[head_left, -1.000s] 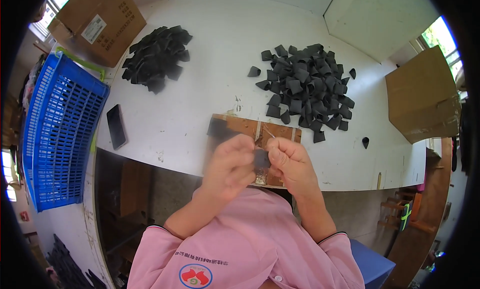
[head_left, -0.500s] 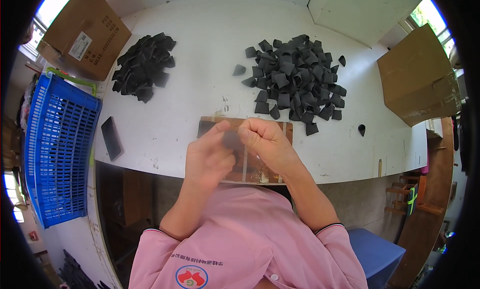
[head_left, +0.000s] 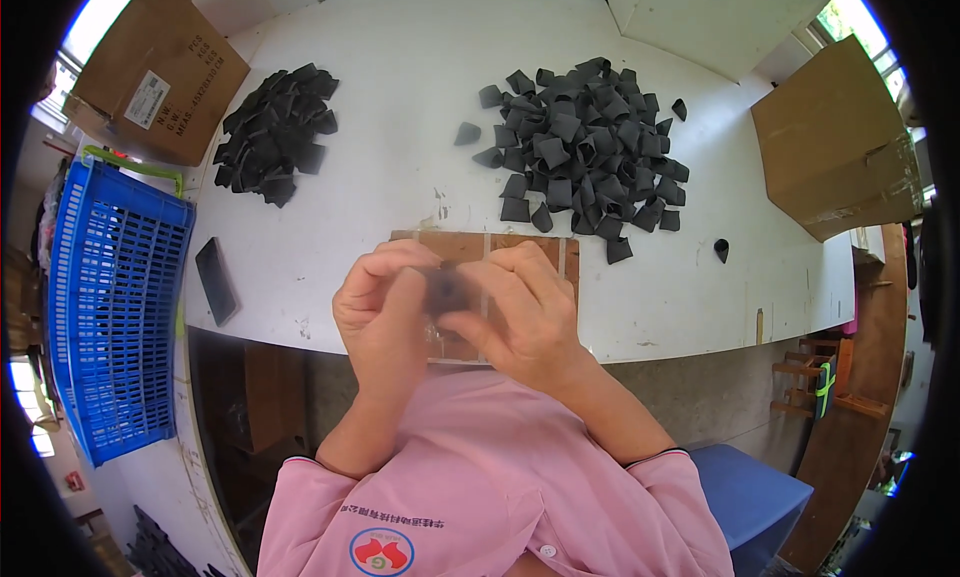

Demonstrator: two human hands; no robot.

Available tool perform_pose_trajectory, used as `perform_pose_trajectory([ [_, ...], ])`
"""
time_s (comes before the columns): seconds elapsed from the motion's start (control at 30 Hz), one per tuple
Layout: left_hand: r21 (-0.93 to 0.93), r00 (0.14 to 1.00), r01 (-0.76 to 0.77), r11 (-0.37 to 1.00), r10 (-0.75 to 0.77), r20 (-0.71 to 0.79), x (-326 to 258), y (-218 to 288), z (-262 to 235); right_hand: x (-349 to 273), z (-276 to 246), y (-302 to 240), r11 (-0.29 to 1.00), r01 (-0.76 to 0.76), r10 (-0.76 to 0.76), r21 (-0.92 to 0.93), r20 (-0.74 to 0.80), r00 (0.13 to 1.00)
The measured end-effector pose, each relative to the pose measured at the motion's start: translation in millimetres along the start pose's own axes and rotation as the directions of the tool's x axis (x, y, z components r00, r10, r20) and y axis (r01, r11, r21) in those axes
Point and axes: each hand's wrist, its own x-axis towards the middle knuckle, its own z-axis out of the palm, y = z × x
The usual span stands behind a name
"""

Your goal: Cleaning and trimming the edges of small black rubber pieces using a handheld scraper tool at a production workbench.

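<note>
A small dark grey piece (head_left: 447, 291), smeared by motion, is held between my two hands above a brown wooden board (head_left: 530, 245). My left hand (head_left: 385, 307) grips its left side with thumb and fingers. From the right, the thumb and fingers of my right hand (head_left: 525, 312) close on it, the fingertips blurred. Beyond the board at right lies a heap of dark grey pieces folded into loops (head_left: 590, 147). Farther left is a pile of flatter dark pieces (head_left: 275, 137).
A phone (head_left: 216, 282) lies at the table's left, beside a blue plastic basket (head_left: 120, 307). Cardboard boxes stand at the far left (head_left: 160, 72) and right (head_left: 840, 137). One loose looped piece (head_left: 722, 250) sits right of the heap. A blue stool (head_left: 750, 497) is below the table.
Both hands have shifted slightly toward me and left, with the dark piece between them. My left fingers have curled in around it. A dark patch at the board's upper left corner no longer shows.
</note>
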Motion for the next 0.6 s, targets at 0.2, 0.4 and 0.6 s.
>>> perform_pose_trajectory([
  [0.2, -0.382, 0.961, 0.256, 0.888, -0.277, 0.001, -5, -2, -1, 6, 2, -2, 0.987, 0.072, -0.075, -0.142, -0.020, 0.997],
  [0.4, -0.302, 0.964, 0.242, 0.922, -0.265, -0.036, -11, -6, -1, -2, 12, 12, 0.997, 0.070, -0.071, -0.032, -0.013, 0.997],
  [0.6, -0.337, 0.959, 0.252, 0.907, -0.282, -0.041, -9, -11, -5, -1, 9, 5, 0.997, -0.005, 0.002, -0.077, -0.034, 0.999],
])
